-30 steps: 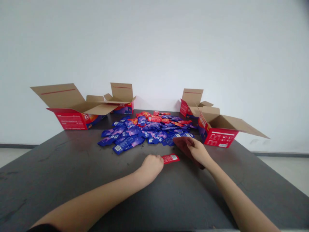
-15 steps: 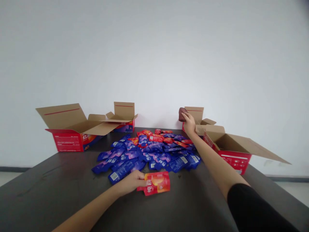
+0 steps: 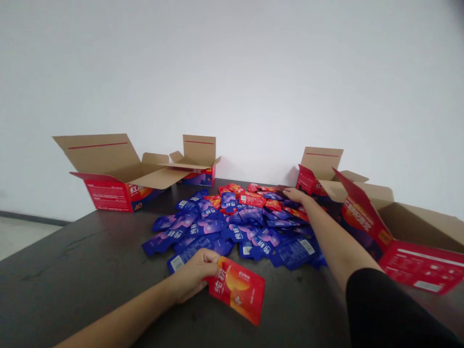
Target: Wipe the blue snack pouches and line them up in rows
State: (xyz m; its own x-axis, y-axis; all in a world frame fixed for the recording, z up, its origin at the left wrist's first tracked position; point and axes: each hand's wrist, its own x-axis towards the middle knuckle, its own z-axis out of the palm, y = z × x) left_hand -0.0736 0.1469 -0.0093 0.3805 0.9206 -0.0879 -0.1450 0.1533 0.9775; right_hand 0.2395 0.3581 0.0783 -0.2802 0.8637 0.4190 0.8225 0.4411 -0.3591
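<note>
Fingers of the left hand (image 3: 192, 276) curl around the near-left edge of a red sachet (image 3: 237, 288), thumb on top, so the hand is clamped on the packet; the sachet lies tilted on the dark table (image 3: 72, 270), its far corner pointing toward the lower right, just in front of the heap. Beyond it spreads a pile of blue sachets (image 3: 224, 232), overlapping flat across the middle of the table, with a smaller scatter of red sachets (image 3: 253, 197) along the pile's far edge. The right arm, in a black sleeve (image 3: 384, 309) at the lower right, stretches across the right side of the pile. At its end the right hand (image 3: 295, 195) lies low over the far red packets, fingers extended and close together, fingertips touching or nearly touching the packets; whether it grips one cannot be told from here. Just right of that arm stands an open red carton (image 3: 416, 256) with its printed flap raised, and behind it a second open carton (image 3: 319, 169) near the wall. On the far left sits a large open red carton (image 3: 112, 193) with brown flaps spread wide, and beside it, toward the middle, a smaller open carton (image 3: 199, 169). A plain white wall (image 3: 232, 72) closes the view behind the table.
</note>
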